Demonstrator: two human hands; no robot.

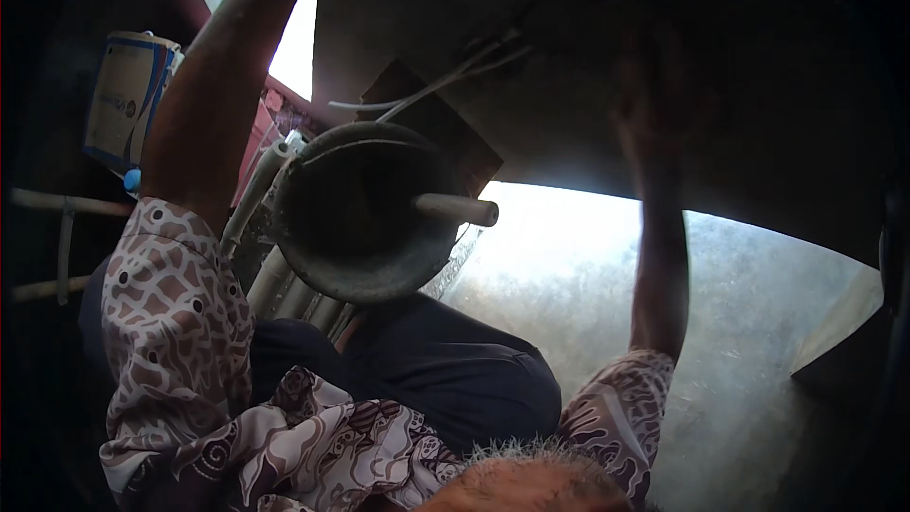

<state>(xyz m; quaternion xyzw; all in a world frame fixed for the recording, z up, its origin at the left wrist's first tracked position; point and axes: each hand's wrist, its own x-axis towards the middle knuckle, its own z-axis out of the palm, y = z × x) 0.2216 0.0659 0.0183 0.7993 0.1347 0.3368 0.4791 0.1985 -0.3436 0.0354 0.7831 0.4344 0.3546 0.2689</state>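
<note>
My right hand (659, 85) reaches forward onto a large dark panel (559, 123). Its fingers look stretched out and lie flat against the panel, though deep shadow blurs them. My left arm (223, 76) stretches up past the upper edge of the view, so the left hand itself is out of sight. Between my arms, just beyond my knees, sits a round dark bucket (365, 218) with a thin wire handle. A pale rod, seemingly wooden, (460, 210) sticks out over its right rim.
Thin white strips (436, 85) lie beyond the bucket, near a brown board (464, 147). Pale poles or pipes (270, 280) stand beside the bucket. At left are a printed carton (128, 100) and a bamboo-like rail (71, 199). Bright floor (559, 275) shows below the panel.
</note>
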